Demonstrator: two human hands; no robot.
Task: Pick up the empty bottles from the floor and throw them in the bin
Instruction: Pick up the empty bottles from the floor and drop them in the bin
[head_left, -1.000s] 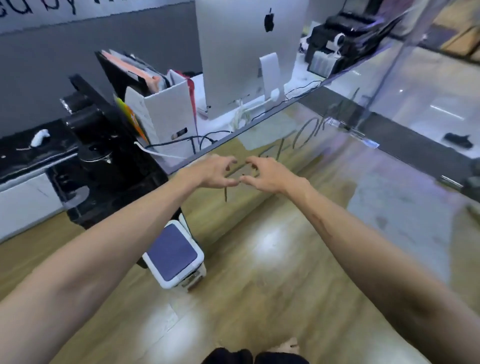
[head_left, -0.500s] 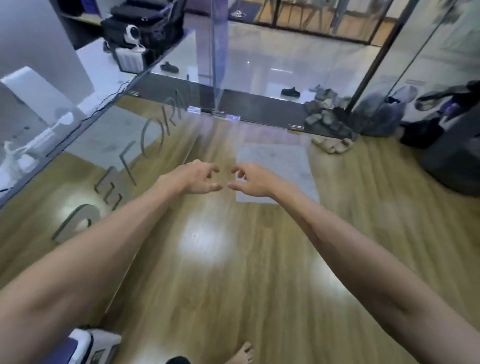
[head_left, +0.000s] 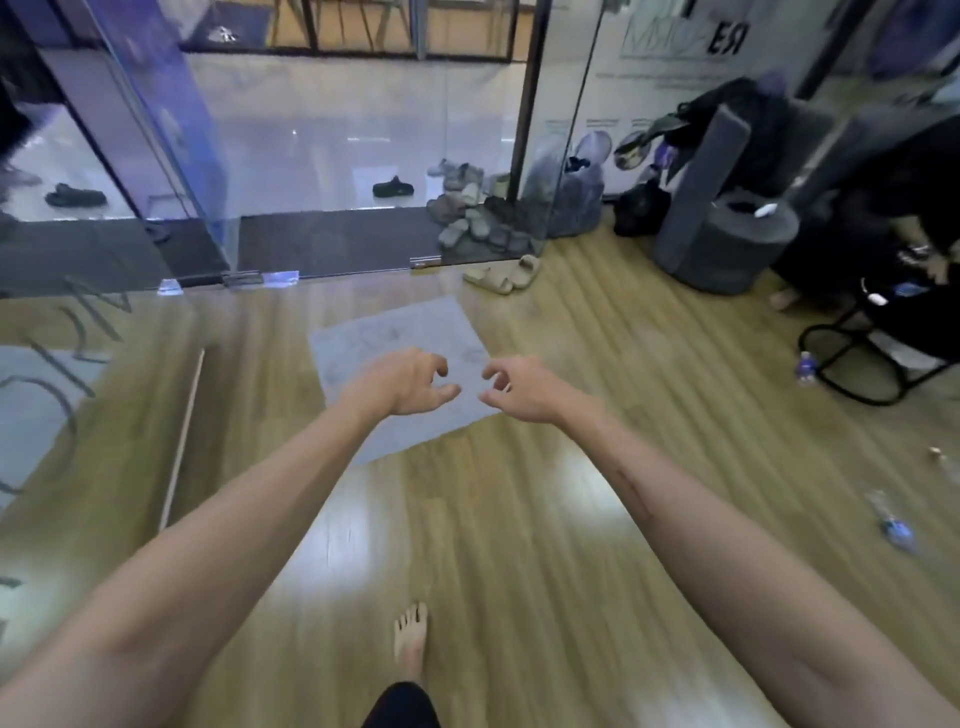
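My left hand (head_left: 410, 382) and my right hand (head_left: 519, 387) are stretched out in front of me above the wooden floor, close together, fingers loosely curled and holding nothing. A clear plastic bottle with a blue label (head_left: 891, 522) lies on the floor at the right. A second small bottle with a blue label (head_left: 805, 366) stands farther back at the right, next to a black chair frame. A small object (head_left: 936, 453) lies at the right edge; what it is I cannot tell. No bin is in view.
A grey mat (head_left: 400, 332) lies under my hands. Glass doors (head_left: 322, 156) and several sandals (head_left: 478, 218) fill the back. A grey rolled mat (head_left: 727, 239) and a seated person's legs (head_left: 930, 260) are at the right. My bare foot (head_left: 411, 639) is below.
My view has swung right, away from the desk, the computer and the white-and-blue box on the floor. The glass doors, sandals and bottles have come into view. My hands stay out front, empty.
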